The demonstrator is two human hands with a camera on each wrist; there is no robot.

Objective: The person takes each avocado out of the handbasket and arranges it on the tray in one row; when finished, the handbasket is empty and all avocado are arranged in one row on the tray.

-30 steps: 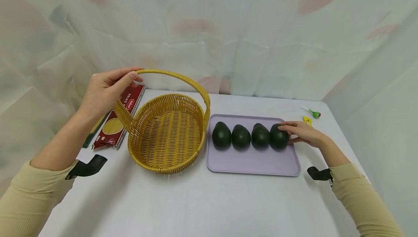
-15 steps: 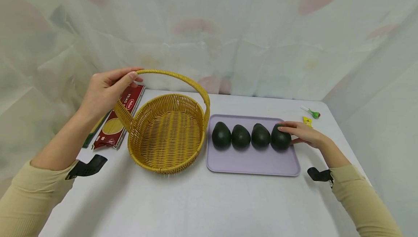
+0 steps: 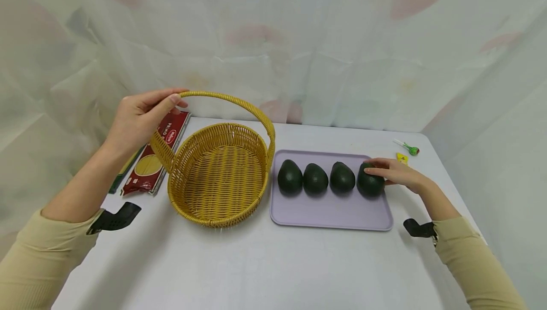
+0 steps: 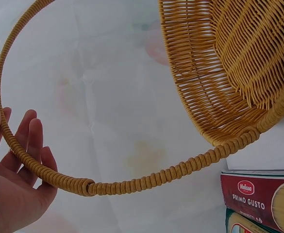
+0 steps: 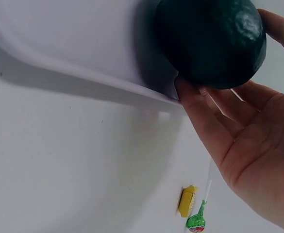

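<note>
Right hand (image 3: 395,173) curled round the rightmost avocado (image 3: 369,180), thumb below and fingers over its top, seen close in the wrist view (image 5: 210,41) with the fruit still seated at the right edge of the lilac tray (image 3: 329,210). Slightly apart from the other three avocados (image 3: 315,178) lined up leftward across the same tray. Long axis of the held avocado roughly front to back on the tray, narrow end away from the body.

Left hand (image 3: 138,117) on the basket handle (image 3: 239,103), fingers wrapped loosely over the arch near its left end, palm open beneath it in the wrist view (image 4: 10,184). Wicker basket (image 3: 220,177) just left of the tray, rim almost touching the tray's left edge, bowl holding nothing.

From the gripped fruit, the basket lies to the left, past the whole row of avocados; right hand far nearer the fruit, left hand steadying the handle on the far side.

Beyond the basket's left side, two pasta packets (image 3: 155,158). Right of the tray, a small yellow item (image 3: 402,158) and a green-headed lollipop (image 3: 411,148) on the white table (image 3: 256,267).
</note>
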